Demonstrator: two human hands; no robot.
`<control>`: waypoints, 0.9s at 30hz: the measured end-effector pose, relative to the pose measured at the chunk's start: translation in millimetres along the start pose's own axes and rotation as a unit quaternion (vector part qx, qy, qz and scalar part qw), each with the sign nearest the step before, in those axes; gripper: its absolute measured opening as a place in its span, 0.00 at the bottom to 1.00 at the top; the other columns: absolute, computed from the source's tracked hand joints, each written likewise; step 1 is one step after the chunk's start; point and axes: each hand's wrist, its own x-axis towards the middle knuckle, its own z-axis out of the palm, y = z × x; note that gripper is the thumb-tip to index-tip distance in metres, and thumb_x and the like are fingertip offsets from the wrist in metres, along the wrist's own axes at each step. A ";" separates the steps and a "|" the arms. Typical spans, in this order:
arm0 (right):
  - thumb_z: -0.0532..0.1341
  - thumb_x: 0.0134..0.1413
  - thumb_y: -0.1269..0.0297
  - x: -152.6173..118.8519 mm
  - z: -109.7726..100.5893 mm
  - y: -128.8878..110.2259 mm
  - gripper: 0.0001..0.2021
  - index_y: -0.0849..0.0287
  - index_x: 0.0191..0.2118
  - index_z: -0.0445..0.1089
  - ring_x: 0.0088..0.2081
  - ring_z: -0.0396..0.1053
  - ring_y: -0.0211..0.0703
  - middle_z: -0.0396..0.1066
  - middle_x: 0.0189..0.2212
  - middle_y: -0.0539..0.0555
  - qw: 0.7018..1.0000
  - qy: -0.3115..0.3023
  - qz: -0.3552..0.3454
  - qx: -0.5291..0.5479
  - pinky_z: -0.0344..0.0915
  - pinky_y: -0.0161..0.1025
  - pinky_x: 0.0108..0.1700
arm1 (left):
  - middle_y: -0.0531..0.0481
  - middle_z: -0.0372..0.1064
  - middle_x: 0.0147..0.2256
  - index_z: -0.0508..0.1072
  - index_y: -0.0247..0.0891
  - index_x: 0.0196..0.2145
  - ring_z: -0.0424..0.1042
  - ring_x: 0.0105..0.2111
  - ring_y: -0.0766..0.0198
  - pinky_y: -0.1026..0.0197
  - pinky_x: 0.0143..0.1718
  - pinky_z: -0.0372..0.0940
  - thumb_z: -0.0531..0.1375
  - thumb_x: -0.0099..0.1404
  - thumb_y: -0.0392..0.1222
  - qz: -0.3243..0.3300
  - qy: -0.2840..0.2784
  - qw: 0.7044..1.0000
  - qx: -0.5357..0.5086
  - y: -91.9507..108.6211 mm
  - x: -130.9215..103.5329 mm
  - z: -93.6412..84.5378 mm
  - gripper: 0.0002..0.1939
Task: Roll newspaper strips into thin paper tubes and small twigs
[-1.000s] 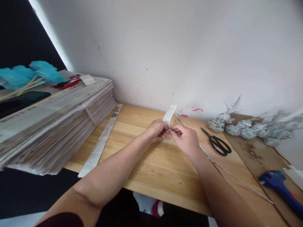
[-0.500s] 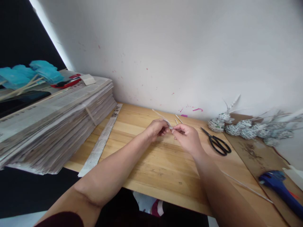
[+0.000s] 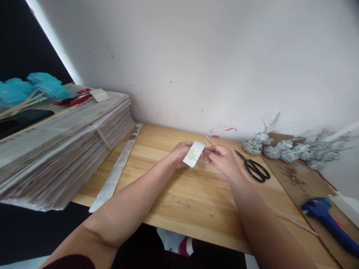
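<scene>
A small white paper card (image 3: 193, 154) with a yellow and green picture is tilted above the wooden table. My left hand (image 3: 181, 153) grips it from the left, its fingertips hidden behind the paper. Close against the card's right edge, my right hand (image 3: 220, 156) has thumb and fingers pinched together; what lies between them is too small to make out. Just beyond the right hand, thin pale sticks (image 3: 209, 140) lie on the table. Black-handled scissors (image 3: 254, 167) rest to its right.
At left stands a tall stack of newspapers (image 3: 112, 129), beside a newspaper strip (image 3: 119, 170). Woven paper pieces (image 3: 288, 150) sit along the wall at right. A blue glue gun (image 3: 327, 218) lies on brown cardboard (image 3: 294, 175). One thin white stick (image 3: 294, 220) is near my right forearm.
The white card now shows its broad face between my hands. The thin pale stick that stuck out above my left hand is no longer visible. The whole view has shifted slightly.
</scene>
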 end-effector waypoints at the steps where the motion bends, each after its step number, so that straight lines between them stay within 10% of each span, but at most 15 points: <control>1: 0.64 0.43 0.61 0.0 0.3 0.0 0.08 0.61 0.27 0.71 0.21 0.65 0.34 0.72 0.23 0.51 1.000 -0.003 0.001 0.009 0.62 0.34 0.27 | 0.48 0.71 0.21 0.76 0.29 0.27 0.67 0.19 0.68 0.66 0.22 0.59 0.69 0.43 0.33 -0.005 0.000 1.000 0.002 -0.3 0.1 -0.3 0.11; 17: 0.62 0.45 0.63 2.2 0.6 10.1 0.06 0.59 0.29 0.71 0.23 0.68 0.38 0.72 0.22 0.51 0.993 -0.010 -0.046 -0.104 0.62 0.36 0.28 | 0.50 0.69 0.18 0.73 0.30 0.23 0.66 0.16 0.69 0.66 0.19 0.59 0.71 0.40 0.33 -0.005 0.031 0.999 0.031 -2.8 -1.0 -0.1 0.12; 27: 0.57 0.58 0.63 -5.6 -0.4 10.6 0.08 0.55 0.39 0.73 0.35 0.73 0.46 0.77 0.35 0.55 0.900 0.029 -0.228 -0.371 0.62 0.39 0.35 | 0.48 0.71 0.21 0.74 0.28 0.24 0.70 0.20 0.69 0.66 0.26 0.67 0.65 0.50 0.25 -0.024 0.061 0.997 -0.043 6.9 3.6 -5.1 0.04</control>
